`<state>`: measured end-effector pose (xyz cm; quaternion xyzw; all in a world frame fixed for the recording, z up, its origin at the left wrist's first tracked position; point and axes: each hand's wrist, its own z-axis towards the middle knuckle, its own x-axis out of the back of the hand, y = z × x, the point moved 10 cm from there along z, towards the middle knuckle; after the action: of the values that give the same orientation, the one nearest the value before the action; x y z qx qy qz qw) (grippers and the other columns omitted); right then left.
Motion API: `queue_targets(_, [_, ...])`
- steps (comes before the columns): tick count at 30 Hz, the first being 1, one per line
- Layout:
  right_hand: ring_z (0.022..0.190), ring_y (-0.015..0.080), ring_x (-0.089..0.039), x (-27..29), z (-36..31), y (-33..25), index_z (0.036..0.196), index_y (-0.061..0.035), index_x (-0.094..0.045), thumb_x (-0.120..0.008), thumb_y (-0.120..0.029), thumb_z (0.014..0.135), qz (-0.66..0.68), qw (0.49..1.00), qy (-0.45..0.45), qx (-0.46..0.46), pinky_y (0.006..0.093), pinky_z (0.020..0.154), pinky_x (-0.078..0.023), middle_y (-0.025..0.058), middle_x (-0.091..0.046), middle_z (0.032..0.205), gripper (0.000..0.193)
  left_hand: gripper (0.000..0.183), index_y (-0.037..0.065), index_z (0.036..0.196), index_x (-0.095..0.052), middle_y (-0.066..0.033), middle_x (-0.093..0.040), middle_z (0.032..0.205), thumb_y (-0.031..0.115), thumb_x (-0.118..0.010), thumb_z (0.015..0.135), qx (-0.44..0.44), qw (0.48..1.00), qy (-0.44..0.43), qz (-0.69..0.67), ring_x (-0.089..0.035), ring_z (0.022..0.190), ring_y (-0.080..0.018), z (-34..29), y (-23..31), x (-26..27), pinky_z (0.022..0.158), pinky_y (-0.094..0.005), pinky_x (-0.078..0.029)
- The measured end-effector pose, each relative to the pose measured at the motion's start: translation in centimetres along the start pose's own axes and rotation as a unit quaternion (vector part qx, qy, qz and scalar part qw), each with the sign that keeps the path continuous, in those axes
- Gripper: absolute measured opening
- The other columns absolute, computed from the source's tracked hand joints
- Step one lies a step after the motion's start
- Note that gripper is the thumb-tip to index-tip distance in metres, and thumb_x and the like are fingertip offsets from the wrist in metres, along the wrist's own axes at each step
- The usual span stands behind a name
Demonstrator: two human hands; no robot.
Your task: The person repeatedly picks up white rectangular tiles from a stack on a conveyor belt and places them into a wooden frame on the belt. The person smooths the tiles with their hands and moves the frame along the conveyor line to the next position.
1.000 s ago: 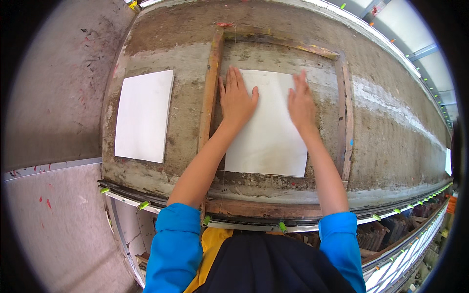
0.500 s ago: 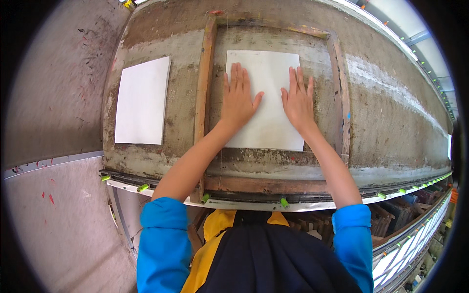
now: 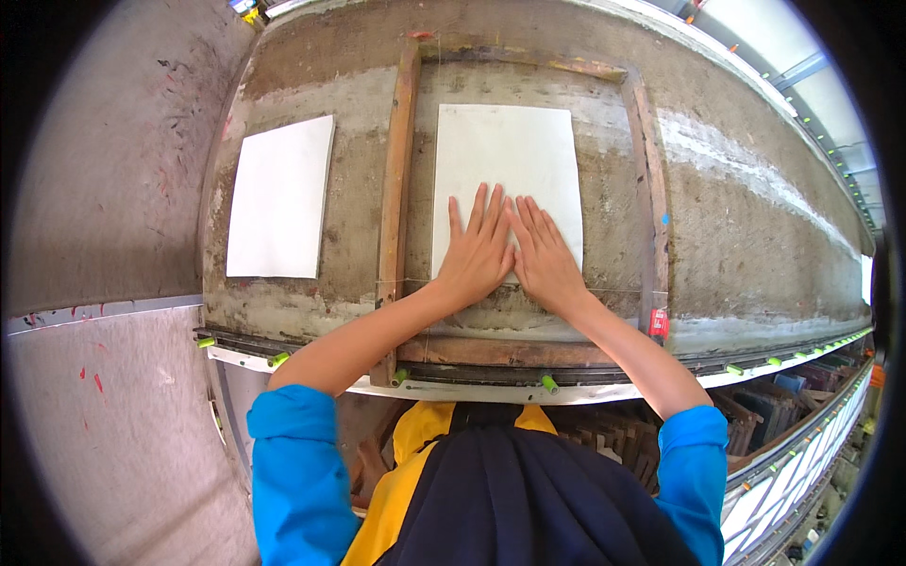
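A white rectangular sheet, paper or thin board, lies flat inside a wooden frame on a stained worktable. My left hand rests palm down on its lower part, fingers stretched out and pointing away from me. Beside it, my right hand also presses flat on the sheet, its fingers leaning to the left. The two hands almost touch near the sheet's lower middle. Neither hand holds anything. A thin string crosses the frame just below the sheet.
A stack of white sheets lies left of the frame. Green clips line the table's front edge. A small red object is at the frame's right side. Below the table, wooden frames stand on a shelf.
Both hands have slid toward me and come together at the sheet's lower middle, uncovering its upper part. The string and red object now show at the frame's lower part.
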<state>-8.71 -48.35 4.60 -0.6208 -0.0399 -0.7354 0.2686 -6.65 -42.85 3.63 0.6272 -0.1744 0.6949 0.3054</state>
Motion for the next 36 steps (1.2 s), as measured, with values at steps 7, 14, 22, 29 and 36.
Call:
queue_targets(7, [0.136, 0.0319, -0.017, 1.8, -4.8, 3.2, 0.14, -0.0004, -0.019, -0.054, -0.022, 0.087, 0.081, 0.987, -0.104, -0.096, 0.0425, 0.112, -0.017, 0.0209, -0.022, 0.144, 0.067, 0.082, -0.012, 0.133, -0.026, -0.0263, -0.023, 0.142, 0.053, -0.042, 0.087, 0.037, 0.988, -0.098, 0.117, -0.014, 0.137, -0.0325, -5.1, -4.2, 1.2, 0.11, -0.0507, -0.005])
queue_targets(14, [0.137, 0.0344, -0.013, 1.4, -1.8, 6.0, 0.14, -0.0008, -0.017, -0.055, -0.022, 0.088, 0.045, 0.99, -0.019, -0.131, 0.045, 0.111, -0.015, 0.0224, -0.021, 0.144, 0.068, 0.093, -0.013, 0.133, -0.024, -0.0284, -0.022, 0.142, 0.062, -0.043, 0.082, 0.078, 0.996, 0.035, 0.037, -0.014, 0.137, -0.0343, -1.3, -5.6, 2.0, 0.11, -0.0492, -0.006])
queue_targets(22, [0.135, 0.0337, -0.018, 1.4, 7.9, 12.3, 0.137, 0.0011, -0.022, -0.05, -0.022, 0.089, -0.012, 0.985, 0.089, -0.146, 0.0446, 0.112, -0.013, 0.0235, -0.027, 0.141, 0.061, 0.087, -0.015, 0.132, -0.026, -0.03, -0.023, 0.141, 0.05, -0.052, 0.081, 0.147, 0.978, 0.146, -0.007, -0.017, 0.135, -0.037, 8.2, -11.0, 0.2, 0.11, -0.0493, -0.01])
queue_targets(29, [0.132, 0.0324, -0.027, 0.9, 9.2, 13.6, 0.135, 0.0039, -0.024, -0.049, -0.023, 0.088, -0.015, 0.981, 0.103, -0.165, 0.0441, 0.112, -0.013, 0.022, -0.037, 0.136, 0.06, 0.087, -0.017, 0.131, -0.024, -0.0346, -0.025, 0.137, 0.044, -0.059, 0.078, 0.139, 0.977, 0.153, -0.054, -0.022, 0.131, -0.0423, 9.2, -11.6, -0.2, 0.11, -0.0467, -0.013])
queue_targets(36, [0.131, 0.0322, -0.029, 1.6, 8.9, 12.8, 0.136, 0.0021, -0.025, -0.048, -0.025, 0.089, -0.092, 0.978, 0.11, -0.153, 0.0458, 0.111, -0.014, 0.0201, -0.039, 0.135, 0.059, 0.086, -0.016, 0.131, -0.027, -0.0311, -0.023, 0.14, 0.046, -0.057, 0.079, 0.134, 0.98, 0.143, -0.039, -0.018, 0.134, -0.039, 9.1, -11.6, -0.1, 0.11, -0.0489, -0.01])
